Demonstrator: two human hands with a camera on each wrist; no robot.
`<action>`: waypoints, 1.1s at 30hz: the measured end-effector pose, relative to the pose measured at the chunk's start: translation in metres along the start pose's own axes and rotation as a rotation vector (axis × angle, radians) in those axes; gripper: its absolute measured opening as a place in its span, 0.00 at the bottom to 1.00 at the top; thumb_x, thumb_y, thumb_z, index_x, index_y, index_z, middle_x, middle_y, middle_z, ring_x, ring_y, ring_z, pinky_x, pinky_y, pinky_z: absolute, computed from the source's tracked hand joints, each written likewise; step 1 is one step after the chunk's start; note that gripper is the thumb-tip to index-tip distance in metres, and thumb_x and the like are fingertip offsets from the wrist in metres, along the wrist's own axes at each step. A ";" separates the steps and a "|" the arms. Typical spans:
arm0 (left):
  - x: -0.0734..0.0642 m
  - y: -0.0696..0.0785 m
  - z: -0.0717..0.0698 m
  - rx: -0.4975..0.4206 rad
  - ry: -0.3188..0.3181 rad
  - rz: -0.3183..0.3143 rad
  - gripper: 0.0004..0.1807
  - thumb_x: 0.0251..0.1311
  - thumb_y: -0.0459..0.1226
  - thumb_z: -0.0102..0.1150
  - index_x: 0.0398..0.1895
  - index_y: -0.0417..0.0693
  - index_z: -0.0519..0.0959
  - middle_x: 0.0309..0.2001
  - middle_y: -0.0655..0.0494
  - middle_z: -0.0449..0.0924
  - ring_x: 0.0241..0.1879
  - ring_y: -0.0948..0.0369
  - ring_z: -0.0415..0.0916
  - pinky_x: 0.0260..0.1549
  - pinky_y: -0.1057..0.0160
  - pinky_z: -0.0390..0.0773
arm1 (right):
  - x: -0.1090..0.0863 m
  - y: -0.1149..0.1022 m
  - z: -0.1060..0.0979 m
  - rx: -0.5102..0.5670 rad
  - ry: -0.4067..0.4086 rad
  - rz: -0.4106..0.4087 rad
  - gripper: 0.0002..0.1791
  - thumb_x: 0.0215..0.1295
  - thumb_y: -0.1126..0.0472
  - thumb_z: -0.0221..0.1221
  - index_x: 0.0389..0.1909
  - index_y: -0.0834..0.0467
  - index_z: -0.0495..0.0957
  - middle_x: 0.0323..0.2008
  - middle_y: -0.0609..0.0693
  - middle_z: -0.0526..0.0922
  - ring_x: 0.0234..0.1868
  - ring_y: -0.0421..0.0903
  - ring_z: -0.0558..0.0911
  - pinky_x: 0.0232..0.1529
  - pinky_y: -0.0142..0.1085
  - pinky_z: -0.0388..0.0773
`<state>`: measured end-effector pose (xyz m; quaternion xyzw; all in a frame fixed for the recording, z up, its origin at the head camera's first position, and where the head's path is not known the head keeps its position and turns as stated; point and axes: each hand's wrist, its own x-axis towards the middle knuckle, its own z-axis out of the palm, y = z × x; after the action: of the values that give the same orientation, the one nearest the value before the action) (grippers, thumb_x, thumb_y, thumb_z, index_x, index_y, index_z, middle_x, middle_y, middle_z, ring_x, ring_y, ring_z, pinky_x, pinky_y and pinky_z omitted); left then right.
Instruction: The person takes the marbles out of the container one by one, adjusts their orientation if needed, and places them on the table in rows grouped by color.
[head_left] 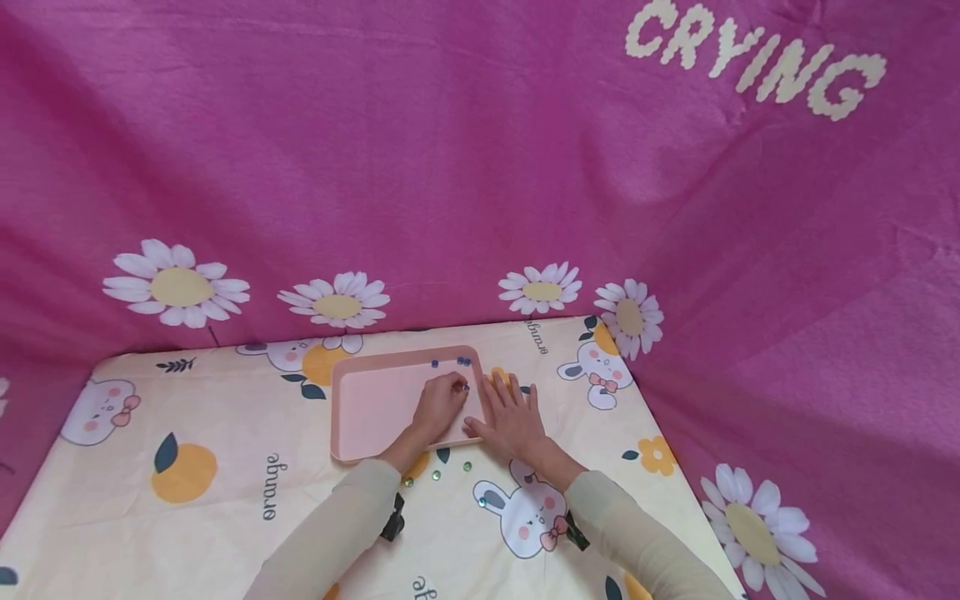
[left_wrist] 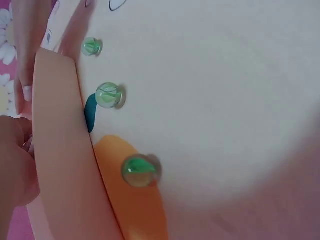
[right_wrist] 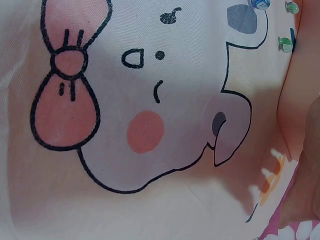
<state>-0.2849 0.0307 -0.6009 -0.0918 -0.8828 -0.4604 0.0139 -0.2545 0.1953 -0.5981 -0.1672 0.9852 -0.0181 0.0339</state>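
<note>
A pink tray (head_left: 367, 408) lies on the cloth. My left hand (head_left: 437, 408) reaches over it from the near side, its fingertips pinching a small blue marble (head_left: 466, 387) low inside the tray. Several more blue marbles (head_left: 435, 364) sit along the tray's far wall, toward the right corner. My right hand (head_left: 516, 423) rests spread at the tray's right rim, fingers straight and thumb over the edge. In the left wrist view the curled left hand (left_wrist: 15, 165) shows behind the tray wall (left_wrist: 62, 140), which hides its fingertips.
Three green marbles (left_wrist: 109, 95) lie on the cloth just outside the tray's near wall. A bluish marble (head_left: 483, 502) lies nearer me, on the printed rabbit's ear. The patterned cloth (head_left: 240, 542) covers the table, and a magenta curtain (head_left: 450, 167) hangs behind and at the sides.
</note>
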 end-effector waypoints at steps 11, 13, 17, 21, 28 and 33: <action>-0.033 0.014 -0.018 -0.093 -0.028 -0.025 0.09 0.67 0.32 0.61 0.48 0.40 0.83 0.39 0.54 0.83 0.37 0.58 0.77 0.42 0.61 0.81 | -0.001 0.000 0.001 -0.010 0.008 -0.004 0.48 0.68 0.27 0.42 0.80 0.51 0.47 0.78 0.56 0.49 0.76 0.63 0.48 0.68 0.68 0.43; -0.041 0.016 -0.021 -0.108 -0.047 -0.021 0.10 0.67 0.32 0.61 0.49 0.40 0.83 0.40 0.54 0.82 0.36 0.60 0.77 0.38 0.64 0.81 | -0.001 0.000 0.000 -0.012 0.010 -0.005 0.48 0.68 0.27 0.43 0.80 0.51 0.47 0.78 0.56 0.49 0.76 0.63 0.48 0.68 0.68 0.43; -0.057 0.022 -0.028 -0.137 -0.083 0.002 0.10 0.67 0.33 0.62 0.49 0.40 0.82 0.41 0.54 0.82 0.34 0.62 0.78 0.32 0.69 0.80 | -0.001 0.000 -0.001 -0.024 0.018 -0.016 0.48 0.69 0.28 0.44 0.80 0.52 0.48 0.78 0.57 0.50 0.76 0.63 0.49 0.67 0.69 0.45; -0.071 0.027 -0.033 -0.137 -0.099 0.029 0.09 0.66 0.32 0.63 0.47 0.43 0.83 0.39 0.57 0.82 0.34 0.63 0.78 0.32 0.70 0.80 | 0.000 0.001 -0.002 -0.032 0.028 -0.022 0.47 0.69 0.30 0.44 0.80 0.53 0.49 0.78 0.57 0.51 0.76 0.64 0.50 0.67 0.70 0.47; -0.099 0.025 -0.034 -0.103 -0.151 0.087 0.09 0.64 0.31 0.64 0.46 0.41 0.84 0.37 0.60 0.83 0.33 0.64 0.75 0.33 0.68 0.79 | 0.001 0.001 0.001 0.001 0.021 -0.010 0.48 0.68 0.28 0.43 0.80 0.53 0.48 0.78 0.57 0.50 0.76 0.63 0.49 0.67 0.70 0.44; -0.114 0.022 -0.031 -0.092 -0.177 0.106 0.07 0.63 0.31 0.64 0.44 0.41 0.84 0.35 0.61 0.83 0.33 0.66 0.76 0.33 0.68 0.79 | 0.000 0.000 -0.001 -0.004 0.016 -0.010 0.48 0.68 0.28 0.43 0.80 0.52 0.47 0.78 0.56 0.51 0.76 0.63 0.50 0.67 0.69 0.44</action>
<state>-0.1710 0.0002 -0.5777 -0.1790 -0.8524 -0.4893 -0.0440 -0.2547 0.1956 -0.5973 -0.1721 0.9846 -0.0177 0.0257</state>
